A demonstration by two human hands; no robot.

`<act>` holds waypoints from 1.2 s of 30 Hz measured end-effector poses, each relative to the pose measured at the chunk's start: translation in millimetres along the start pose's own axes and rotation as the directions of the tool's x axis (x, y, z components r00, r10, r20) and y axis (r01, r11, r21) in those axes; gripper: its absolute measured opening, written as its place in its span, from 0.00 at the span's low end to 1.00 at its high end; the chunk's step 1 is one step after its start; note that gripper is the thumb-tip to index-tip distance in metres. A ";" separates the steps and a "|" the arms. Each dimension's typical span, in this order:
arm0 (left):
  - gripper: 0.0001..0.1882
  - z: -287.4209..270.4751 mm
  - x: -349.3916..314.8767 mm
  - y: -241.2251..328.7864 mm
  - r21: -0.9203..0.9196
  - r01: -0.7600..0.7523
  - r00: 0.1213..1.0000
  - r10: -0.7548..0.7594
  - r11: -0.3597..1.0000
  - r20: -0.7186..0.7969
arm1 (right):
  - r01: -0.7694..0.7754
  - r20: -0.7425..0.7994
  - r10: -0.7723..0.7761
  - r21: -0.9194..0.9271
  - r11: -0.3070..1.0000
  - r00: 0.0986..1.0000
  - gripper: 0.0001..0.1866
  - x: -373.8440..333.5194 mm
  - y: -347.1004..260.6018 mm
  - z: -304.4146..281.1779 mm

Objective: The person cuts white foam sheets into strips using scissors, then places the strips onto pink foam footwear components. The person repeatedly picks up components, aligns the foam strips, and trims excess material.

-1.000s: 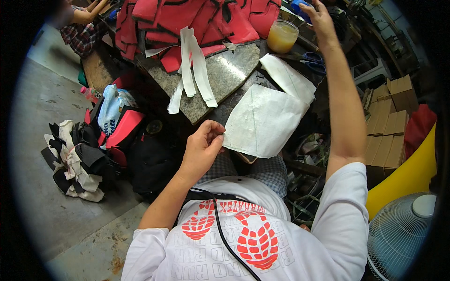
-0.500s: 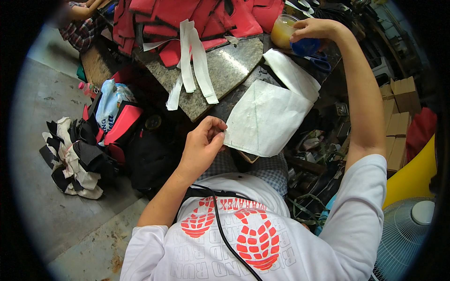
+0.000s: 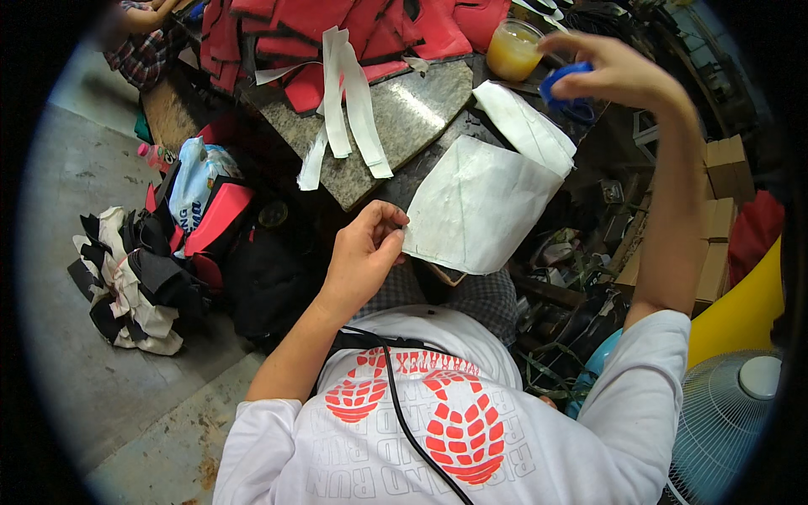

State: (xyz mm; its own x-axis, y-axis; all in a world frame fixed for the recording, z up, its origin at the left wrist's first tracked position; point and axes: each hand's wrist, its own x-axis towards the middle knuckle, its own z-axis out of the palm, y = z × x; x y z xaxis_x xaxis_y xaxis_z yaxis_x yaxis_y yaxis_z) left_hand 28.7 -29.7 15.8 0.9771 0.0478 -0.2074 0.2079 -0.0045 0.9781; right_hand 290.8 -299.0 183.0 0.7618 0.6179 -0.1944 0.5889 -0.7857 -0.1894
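My left hand [image 3: 370, 244] pinches the left edge of a white fabric sheet [image 3: 463, 202] that lies over my lap and the bench edge. Its far end folds over into a second white flap [image 3: 526, 126]. At the upper right my right hand [image 3: 610, 71], smeared by motion, has its thumb against a round blue lid [image 3: 551, 87], which looks held and tilted. Just left of that hand stands an open clear jar [image 3: 513, 52] of yellowish paste. Close below the lid are blue scissor handles [image 3: 581, 111], partly hidden.
White strips [image 3: 362, 126] lie on a stone slab [image 3: 404, 101], before a heap of red pieces [image 3: 328, 25]. Black and cream scraps [image 3: 130, 286] are piled on the floor at left. Cardboard boxes [image 3: 728, 172] and a fan [image 3: 728, 421] stand at right. Another person sits far left.
My right hand has pulled right, away from the jar, and the blue lid has shifted and tilted with it. My left hand keeps its pinch on the fabric.
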 end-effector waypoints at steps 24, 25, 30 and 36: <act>0.09 -7.8 4.7 -0.7 0.400 -0.279 0.912 0.371 0.873 -0.173 | 0.290 -0.350 -0.029 0.723 0.627 0.936 0.30 -36.5 -40.8 154.7; 0.09 -8.8 4.6 -1.6 0.410 -0.267 0.918 0.359 0.872 -0.167 | 0.181 -0.291 0.002 0.602 0.778 0.957 0.30 -47.0 -49.6 169.7; 0.09 -11.8 4.6 -1.9 0.391 -0.229 0.938 0.309 0.891 -0.157 | -0.082 -0.488 -0.131 -0.391 0.917 0.863 0.36 -82.8 -83.4 199.3; 0.08 -12.0 2.3 0.5 0.391 -0.219 0.943 0.297 0.894 -0.150 | -0.063 -0.457 -0.157 -0.431 0.900 0.876 0.38 -63.4 -73.7 188.5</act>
State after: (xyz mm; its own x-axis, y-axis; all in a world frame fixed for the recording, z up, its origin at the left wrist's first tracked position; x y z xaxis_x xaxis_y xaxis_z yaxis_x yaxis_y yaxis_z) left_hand 30.5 -17.6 16.0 0.9763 0.1938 0.0966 -0.0101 -0.4047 0.9144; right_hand 148.2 -274.6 27.9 0.6979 0.6508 0.2991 0.5982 -0.7593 0.2563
